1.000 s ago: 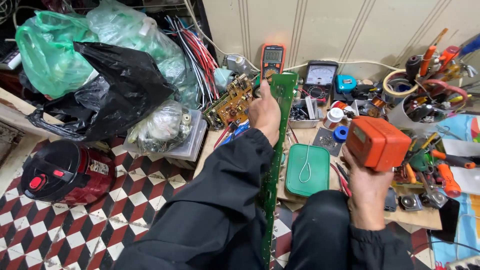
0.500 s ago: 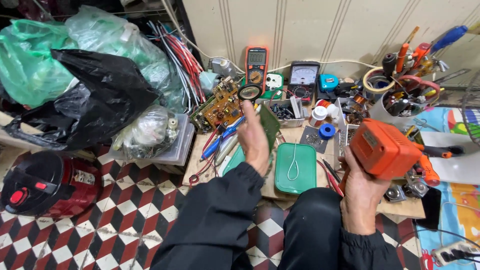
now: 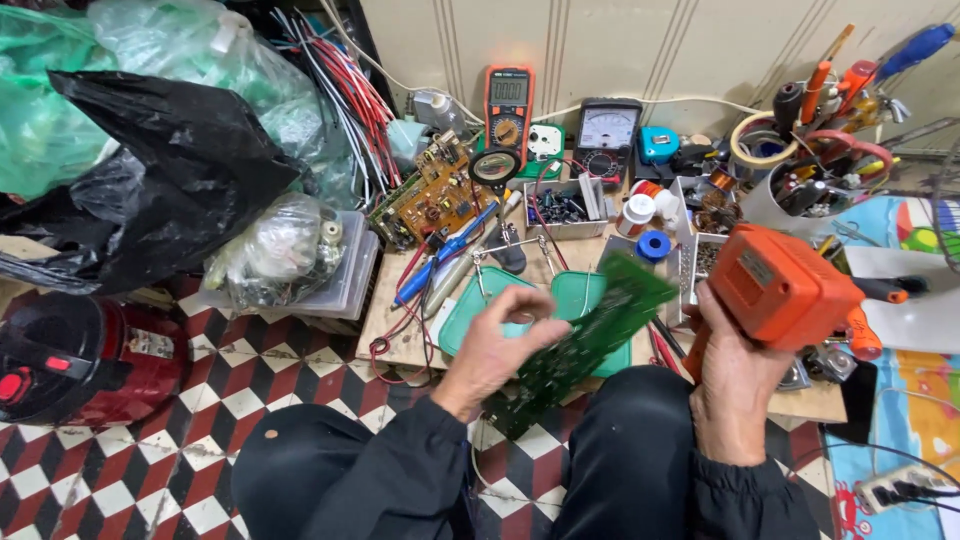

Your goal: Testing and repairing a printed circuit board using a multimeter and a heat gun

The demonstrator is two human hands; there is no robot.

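My left hand point(image 3: 496, 346) grips a long green circuit board point(image 3: 585, 338), tilted and slanting from my lap up toward the right. My right hand point(image 3: 735, 375) holds an orange soldering gun point(image 3: 783, 288) by its body, just right of the board's upper end. Both hands hover over my knees in dark trousers, in front of a low wooden work board point(image 3: 400, 320). A green tray point(image 3: 478, 300) lies on that board right behind the left hand.
Two multimeters point(image 3: 508, 105) lean on the wall behind a magnifier stand point(image 3: 497, 170), a brown circuit board point(image 3: 430, 195) and small parts boxes point(image 3: 565, 208). Plastic bags point(image 3: 170, 170) and red wires pile at left. A red appliance point(image 3: 75, 355) sits on the checkered floor. Tool cups point(image 3: 810, 165) stand right.
My left hand has brought the green circuit board down and toward me, tilting it across my lap. The right hand with the soldering gun stays about where it was.
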